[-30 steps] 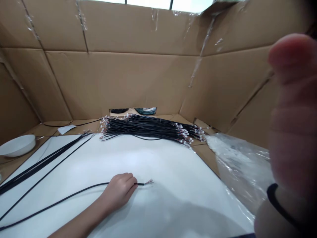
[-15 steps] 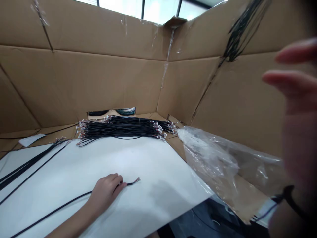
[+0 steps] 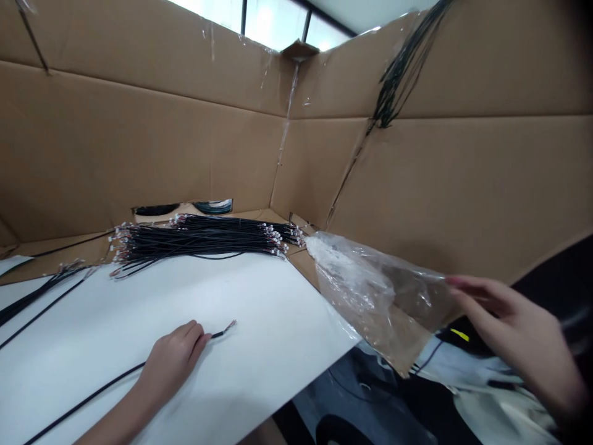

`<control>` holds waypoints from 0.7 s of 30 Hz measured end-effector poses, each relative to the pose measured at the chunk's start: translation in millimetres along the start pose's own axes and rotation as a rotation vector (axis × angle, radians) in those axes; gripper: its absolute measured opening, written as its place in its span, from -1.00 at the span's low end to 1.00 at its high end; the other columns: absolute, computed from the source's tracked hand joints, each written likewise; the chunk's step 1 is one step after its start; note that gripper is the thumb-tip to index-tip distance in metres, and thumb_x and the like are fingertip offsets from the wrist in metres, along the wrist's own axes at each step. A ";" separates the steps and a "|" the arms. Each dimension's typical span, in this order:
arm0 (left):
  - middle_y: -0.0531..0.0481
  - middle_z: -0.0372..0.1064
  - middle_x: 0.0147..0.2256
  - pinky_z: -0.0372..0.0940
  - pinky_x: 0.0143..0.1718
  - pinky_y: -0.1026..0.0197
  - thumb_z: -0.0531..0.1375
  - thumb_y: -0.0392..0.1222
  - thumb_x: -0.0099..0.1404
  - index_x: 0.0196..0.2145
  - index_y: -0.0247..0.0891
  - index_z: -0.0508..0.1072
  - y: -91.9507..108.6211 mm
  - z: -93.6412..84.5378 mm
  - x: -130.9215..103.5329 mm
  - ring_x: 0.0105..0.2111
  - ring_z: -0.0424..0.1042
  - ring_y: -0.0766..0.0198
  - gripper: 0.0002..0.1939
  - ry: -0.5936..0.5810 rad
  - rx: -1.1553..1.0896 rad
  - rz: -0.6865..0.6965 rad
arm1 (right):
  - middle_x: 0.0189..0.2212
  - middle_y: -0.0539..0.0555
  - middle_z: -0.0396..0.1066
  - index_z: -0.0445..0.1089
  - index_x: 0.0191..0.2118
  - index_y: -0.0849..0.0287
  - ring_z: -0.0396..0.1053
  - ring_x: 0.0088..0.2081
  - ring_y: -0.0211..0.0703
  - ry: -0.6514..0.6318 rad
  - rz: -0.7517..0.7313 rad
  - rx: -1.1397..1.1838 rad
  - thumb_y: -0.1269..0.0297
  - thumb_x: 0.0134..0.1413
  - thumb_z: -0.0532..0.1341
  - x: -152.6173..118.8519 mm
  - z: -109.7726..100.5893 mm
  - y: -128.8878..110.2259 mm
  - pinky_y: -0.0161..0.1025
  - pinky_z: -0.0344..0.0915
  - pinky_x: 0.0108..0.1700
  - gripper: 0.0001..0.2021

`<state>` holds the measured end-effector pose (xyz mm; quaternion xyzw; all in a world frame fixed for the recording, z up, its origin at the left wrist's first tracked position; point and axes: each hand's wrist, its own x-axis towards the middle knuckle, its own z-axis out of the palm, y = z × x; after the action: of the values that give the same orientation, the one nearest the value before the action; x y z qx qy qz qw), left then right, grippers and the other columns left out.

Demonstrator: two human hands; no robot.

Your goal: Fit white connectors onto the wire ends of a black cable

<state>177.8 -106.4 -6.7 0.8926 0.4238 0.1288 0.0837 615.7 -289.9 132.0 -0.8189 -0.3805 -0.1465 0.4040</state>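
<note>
My left hand [image 3: 173, 355] is closed on a black cable [image 3: 92, 396] over the white board [image 3: 259, 296]. The cable's stripped end, with thin wires and a small connector, sticks out to the right of the fingers. At the right, my right hand [image 3: 504, 315] has its thumb and fingers closed at the edge of a clear plastic bag [image 3: 370, 278]. A large bundle of black cables [image 3: 199, 238] with white connectors lies at the board's back edge. More black cables [image 3: 37, 300] lie at the left.
Cardboard walls [image 3: 152, 142] stand behind and to the right. Dark cables [image 3: 398, 80] hang on the right wall. A cut-out [image 3: 183, 209] opens low in the back wall. Below the board's right edge are dark and pale items [image 3: 486, 383] and a yellow piece [image 3: 460, 335].
The view has turned slightly right. My right hand has moved down from the upper right, and its fingers have closed at the plastic bag's edge. My left hand still holds the cable.
</note>
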 end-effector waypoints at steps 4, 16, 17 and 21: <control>-0.01 0.41 -0.35 0.28 -0.36 0.17 -0.15 -0.09 0.46 -0.37 -0.22 0.33 1.5 -2.9 0.7 -0.35 0.45 0.18 -0.64 -0.009 -0.004 -0.011 | -0.46 0.18 0.56 0.56 -0.48 0.16 0.52 -0.39 0.03 -0.212 0.146 -0.163 0.48 -0.19 0.33 -2.8 14.3 35.9 -0.09 0.33 -0.30 -0.90; 0.00 0.43 -0.39 0.24 -0.42 0.25 -0.11 -0.13 0.45 -0.41 -0.22 0.34 2.5 -2.9 1.1 -0.39 0.46 0.22 -0.66 0.073 0.042 0.046 | -0.60 0.08 0.48 0.58 -0.30 0.22 0.41 -0.62 -0.14 -0.267 -0.094 -0.045 0.53 -0.07 0.24 26.7 71.4 47.1 -0.24 0.24 -0.50 -0.79; 0.00 0.43 -0.39 0.23 -0.41 0.25 -0.11 -0.13 0.45 -0.41 -0.23 0.34 2.6 -2.9 1.1 -0.39 0.46 0.22 -0.66 0.073 0.042 0.048 | -0.55 0.09 0.49 0.59 -0.30 0.22 0.45 -0.55 -0.13 -0.264 -0.134 -0.040 0.56 -0.07 0.23 30.2 75.7 41.1 -0.24 0.26 -0.45 -0.78; 0.00 0.43 -0.40 0.21 -0.43 0.25 -0.10 -0.15 0.45 -0.41 -0.23 0.34 2.9 -2.7 1.5 -0.40 0.45 0.22 -0.66 0.071 0.036 0.048 | -0.44 0.10 0.50 0.58 -0.34 0.18 0.49 -0.41 -0.11 -0.144 -0.282 0.011 0.47 -0.01 0.30 32.9 88.4 8.4 -0.26 0.29 -0.40 -0.88</control>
<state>180.0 -107.0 -3.2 0.8988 0.4072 0.1546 0.0492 638.0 -208.2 89.6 -0.7637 -0.5203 -0.1406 0.3554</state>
